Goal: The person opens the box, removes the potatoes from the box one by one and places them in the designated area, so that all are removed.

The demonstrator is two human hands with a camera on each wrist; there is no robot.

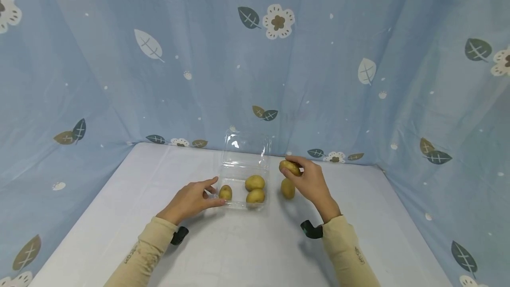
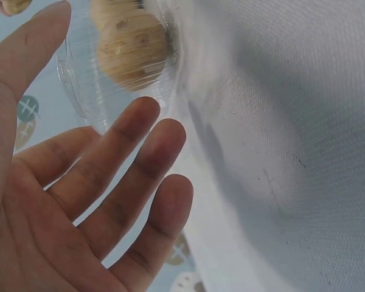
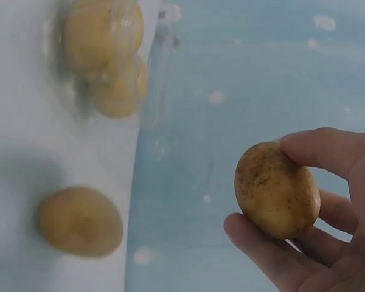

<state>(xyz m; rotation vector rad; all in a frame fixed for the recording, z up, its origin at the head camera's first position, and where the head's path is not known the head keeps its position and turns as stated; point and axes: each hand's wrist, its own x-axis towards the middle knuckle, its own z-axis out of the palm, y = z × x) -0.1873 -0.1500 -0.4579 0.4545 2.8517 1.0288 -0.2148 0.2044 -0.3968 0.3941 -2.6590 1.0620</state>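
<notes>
A clear plastic clamshell box stands on the table with its lid raised at the back. Inside lie one potato on the left and two potatoes on the right. My left hand is at the box's left side, thumb by the front rim, its fingers relaxed and spread in the left wrist view. To the right of the box, my right hand pinches a potato between thumb and fingers, raised above the table. Below it another potato rests on the tabletop.
The white-covered table meets a blue patterned curtain at its back edge, and the curtain also hangs along both sides. Dark wrist-camera mounts stick out from the inner side of each sleeve.
</notes>
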